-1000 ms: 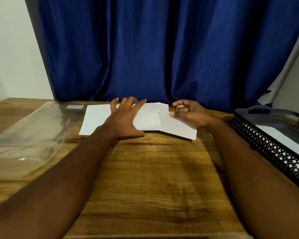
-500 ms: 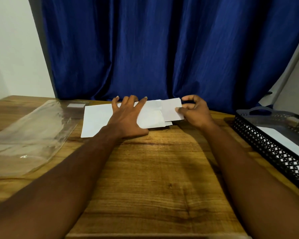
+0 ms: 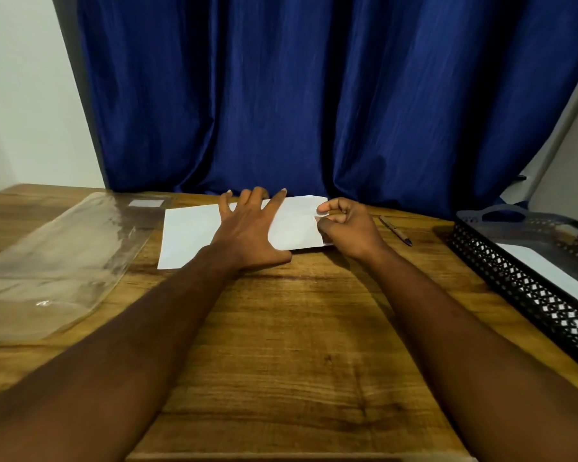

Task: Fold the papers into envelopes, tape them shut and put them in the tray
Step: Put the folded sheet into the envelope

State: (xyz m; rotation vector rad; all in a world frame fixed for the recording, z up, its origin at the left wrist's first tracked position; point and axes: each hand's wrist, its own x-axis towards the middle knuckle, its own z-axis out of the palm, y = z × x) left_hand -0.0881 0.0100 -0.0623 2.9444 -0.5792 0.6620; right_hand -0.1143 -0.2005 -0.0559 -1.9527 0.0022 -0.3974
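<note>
- Blue curtain (image 3: 314,95) is hung behind a wooden table (image 3: 281,345), with a pale wall seen at the far left.
- At the table's left edge, a clear plastic sleeve (image 3: 47,261) is laid flat, just beside the paper.
- A white paper (image 3: 191,238) is laid flat at the far middle of the table, its right part turned over onto itself.
- The left hand (image 3: 251,235) is spread flat on the sheet's middle, fingers straight and apart, so that the sheet is pinned down.
- The right hand (image 3: 347,228) is curled, and the turned-over flap's right edge appears to be pinched between thumb and fingertips.
- Folding is judged to be the step in hand; no tape is seen. Next, the flap must be lined up and creased while the sheet is kept pinned.
- A pen (image 3: 396,230) is left near the right hand, apart from the paper.
- At the far right, a black mesh tray (image 3: 514,288) is set well apart, with a white sheet (image 3: 554,278) lying inside.
</note>
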